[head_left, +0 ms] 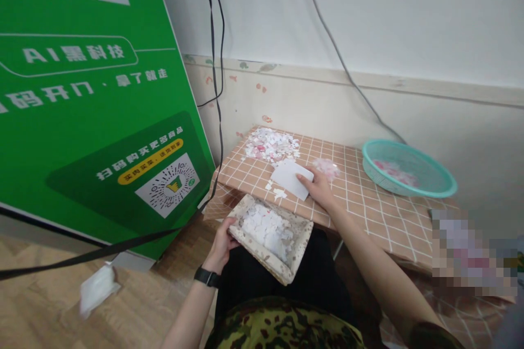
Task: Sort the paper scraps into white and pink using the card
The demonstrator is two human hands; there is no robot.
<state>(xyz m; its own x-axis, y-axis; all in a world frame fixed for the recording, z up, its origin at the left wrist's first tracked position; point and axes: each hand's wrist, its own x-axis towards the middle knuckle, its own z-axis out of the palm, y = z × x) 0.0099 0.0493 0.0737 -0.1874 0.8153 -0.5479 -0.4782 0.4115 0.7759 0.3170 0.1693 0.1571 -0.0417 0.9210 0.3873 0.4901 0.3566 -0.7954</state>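
My left hand point(224, 242) grips the left rim of a fabric-lined basket point(301, 251), tilted over my lap just below the table's front edge. Inside the basket lie many white paper scraps point(264, 229). My right hand point(317, 188) holds a white card point(290, 177) against the tabletop, thumb on top and the other fingers mostly hidden. A few white scraps point(279, 193) lie beside the card's left edge, close to the basket. Behind the card a larger heap of white and pink scraps point(270, 144) is spread on the cloth.
A brown checked cloth point(347, 202) covers the table. A turquoise plastic basket point(409, 188) with pink pieces stands at the right, near a small pinkish pile point(326, 168). At left rises a green cabinet point(82, 136) with a black strap; a white packet point(98, 286) lies on the floor.
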